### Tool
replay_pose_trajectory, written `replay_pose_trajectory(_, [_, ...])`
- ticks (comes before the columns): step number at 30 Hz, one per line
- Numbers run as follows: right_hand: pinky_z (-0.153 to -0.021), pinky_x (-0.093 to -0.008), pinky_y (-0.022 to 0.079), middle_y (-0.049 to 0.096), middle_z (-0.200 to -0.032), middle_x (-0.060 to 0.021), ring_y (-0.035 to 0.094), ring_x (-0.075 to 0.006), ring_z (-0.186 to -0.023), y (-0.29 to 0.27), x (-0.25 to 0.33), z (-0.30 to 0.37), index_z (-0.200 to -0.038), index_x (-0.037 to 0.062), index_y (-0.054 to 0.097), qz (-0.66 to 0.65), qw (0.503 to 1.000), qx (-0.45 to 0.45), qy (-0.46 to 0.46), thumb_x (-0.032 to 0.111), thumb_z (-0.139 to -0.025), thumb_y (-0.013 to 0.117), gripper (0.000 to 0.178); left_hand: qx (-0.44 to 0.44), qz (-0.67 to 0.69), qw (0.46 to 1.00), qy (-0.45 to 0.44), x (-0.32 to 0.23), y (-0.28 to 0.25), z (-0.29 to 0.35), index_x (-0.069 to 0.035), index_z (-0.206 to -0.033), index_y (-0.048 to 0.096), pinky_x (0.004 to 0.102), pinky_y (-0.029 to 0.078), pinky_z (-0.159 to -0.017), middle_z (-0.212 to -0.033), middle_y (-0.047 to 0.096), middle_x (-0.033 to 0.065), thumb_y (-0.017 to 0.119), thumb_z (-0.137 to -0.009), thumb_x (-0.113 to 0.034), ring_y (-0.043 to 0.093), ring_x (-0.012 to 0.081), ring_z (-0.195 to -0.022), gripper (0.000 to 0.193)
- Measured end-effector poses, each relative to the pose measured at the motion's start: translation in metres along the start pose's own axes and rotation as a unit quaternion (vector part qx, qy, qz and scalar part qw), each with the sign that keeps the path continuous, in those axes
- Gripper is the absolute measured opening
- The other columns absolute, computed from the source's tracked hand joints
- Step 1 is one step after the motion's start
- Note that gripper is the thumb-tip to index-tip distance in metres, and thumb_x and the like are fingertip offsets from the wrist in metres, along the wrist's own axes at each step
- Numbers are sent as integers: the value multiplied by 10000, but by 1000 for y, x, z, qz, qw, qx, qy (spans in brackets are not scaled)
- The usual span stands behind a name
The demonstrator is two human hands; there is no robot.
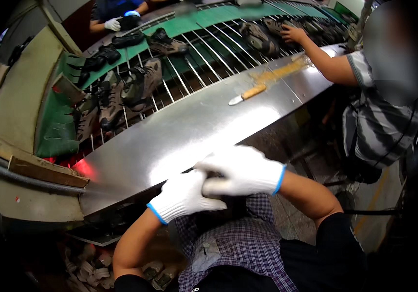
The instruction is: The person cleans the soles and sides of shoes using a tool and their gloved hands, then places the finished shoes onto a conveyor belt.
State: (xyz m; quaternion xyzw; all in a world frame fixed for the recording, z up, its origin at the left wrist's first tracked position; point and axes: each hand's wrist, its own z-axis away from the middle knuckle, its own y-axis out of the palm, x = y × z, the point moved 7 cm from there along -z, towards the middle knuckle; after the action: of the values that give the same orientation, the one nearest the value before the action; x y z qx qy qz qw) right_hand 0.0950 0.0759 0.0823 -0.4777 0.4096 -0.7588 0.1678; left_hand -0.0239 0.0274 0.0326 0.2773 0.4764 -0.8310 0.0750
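Observation:
My left hand [182,195] and my right hand [248,171] meet in front of my body, at the near edge of the metal bench. Both wear white knitted gloves with blue cuffs. The right lies partly over the left and hides some of its fingers. The right thumb stands apart from its fingers, and the left thumb stretches out below it. The right glove is slightly blurred by motion. No object shows in either hand. Beyond them, on the shiny metal bench top [170,134], lies a tool with a wooden handle [254,91] and a short pale blade.
Brown and black shoes [143,83] stand on a rack of metal rods [199,73] behind the bench. At right, a co-worker's bare hand [294,34] touches shoes there. Another person's gloved hand [113,24] is at the far side. A machine housing [19,97] with green flaps borders the left.

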Motion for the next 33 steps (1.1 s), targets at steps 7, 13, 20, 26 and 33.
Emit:
replay_pose_trajectory(7, [-1169, -473, 498, 668, -1445, -200, 660, -332, -1290, 159, -195, 122, -991, 20, 794, -601, 756, -215, 146, 113, -858, 683, 196, -158, 255, 954, -12, 77, 17, 59, 9, -1366, 667, 378, 564, -1042, -1310, 742, 187, 873, -871, -361, 722, 271, -1204, 652])
replay_pose_trajectory(13, [-1179, -532, 462, 671, -1408, -211, 585, -381, -1393, 75, -65, 79, -1077, 36, 740, -491, 840, -135, -188, 328, -924, 799, 335, -241, 385, 889, 67, 91, 9, 5, 94, -1126, 758, 352, 609, -923, -1068, 802, 184, 556, -1075, -128, 759, 227, -969, 304])
replay_pose_trajectory(20, [-1053, -411, 510, 612, -1282, -157, 607, -256, -1216, 80, -80, 82, -1383, 12, 537, -369, 917, -152, -6, 338, -743, 969, 839, -453, 81, 864, 204, -39, 28, 56, 13, -1151, 714, 494, 580, -971, -1277, 645, 208, 941, -740, -467, 628, 366, -1205, 672])
replay_pose_trajectory(26, [-1027, -453, 498, 614, -1200, -135, 610, -283, -1162, 83, -61, 64, -1257, 33, 589, -400, 896, -153, -116, 433, -656, 1042, 852, -526, 223, 817, 78, -32, 90, 64, -5, -1110, 605, 377, 605, -724, -1070, 661, 171, 1030, -669, -292, 701, 288, -878, 676])
replay_pose_trajectory(33, [-961, -414, 488, 621, -1180, -123, 584, -264, -1118, 73, -56, 40, -1268, 24, 597, -340, 921, -167, -92, 405, -646, 1045, 856, -572, 233, 784, 56, -9, 87, 65, -29, -1100, 567, 351, 546, -636, -974, 625, 124, 1045, -656, -269, 643, 235, -775, 695])
